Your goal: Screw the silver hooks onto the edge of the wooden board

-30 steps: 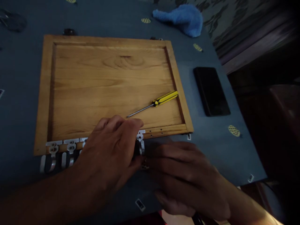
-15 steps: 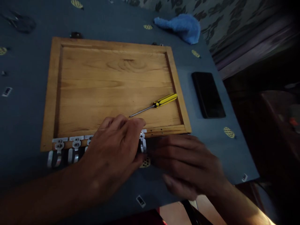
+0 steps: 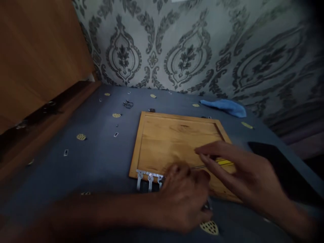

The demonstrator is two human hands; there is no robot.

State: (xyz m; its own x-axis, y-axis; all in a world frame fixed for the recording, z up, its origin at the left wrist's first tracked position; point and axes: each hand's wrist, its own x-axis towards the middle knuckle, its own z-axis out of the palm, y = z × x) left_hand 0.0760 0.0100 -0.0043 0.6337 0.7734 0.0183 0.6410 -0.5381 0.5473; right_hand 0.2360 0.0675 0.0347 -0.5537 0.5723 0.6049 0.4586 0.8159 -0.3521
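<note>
My left hand (image 3: 186,195) is curled over the front edge of a framed wooden panel (image 3: 164,141), its fingers closed on a metal hook (image 3: 208,205) that is mostly hidden beneath it. Left of the hand, several more silver hooks (image 3: 150,180) line the same edge. Blurred by motion, my right hand (image 3: 243,172) hovers over the panel's right part, thumb and forefinger slightly apart, with nothing visible between them. Partly hidden below it lies a screwdriver with a yellow handle (image 3: 224,162).
A blue cloth (image 3: 226,107) lies at the back right of the blue-covered table (image 3: 96,162), near the patterned wall (image 3: 152,44). A black flat object (image 3: 278,165) is right of the panel. Small dark metal parts (image 3: 128,104) lie at the back; a wooden cabinet (image 3: 37,50) stands left.
The view has tilted up and turned left, showing the wall and cabinet. My right hand has moved from the front edge to above the screwdriver. My left hand stays at the hooks.
</note>
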